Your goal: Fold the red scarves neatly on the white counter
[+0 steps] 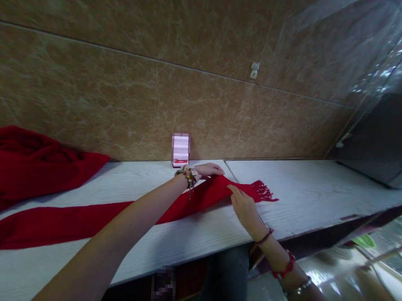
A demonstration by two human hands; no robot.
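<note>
A long red scarf (pixel 83 220) lies across the white table, its fringed end (pixel 262 190) pointing right. My left hand (pixel 210 170) grips the scarf's far edge, with its fingertips curled over the cloth and partly hidden. On the near edge, my right hand (pixel 244 209) pinches the fabric a short way from the fringe. Between my two hands the cloth is slightly raised. Toward the left, the scarf runs flat, passing behind my left forearm.
A heap of red cloth (pixel 34 168) lies at the table's left. Against the tiled wall (pixel 139 98) stands a small box with a pixelated panel (pixel 181 149). A dark grey appliance (pixel 383 137) stands on the right end of the white table (pixel 303 187).
</note>
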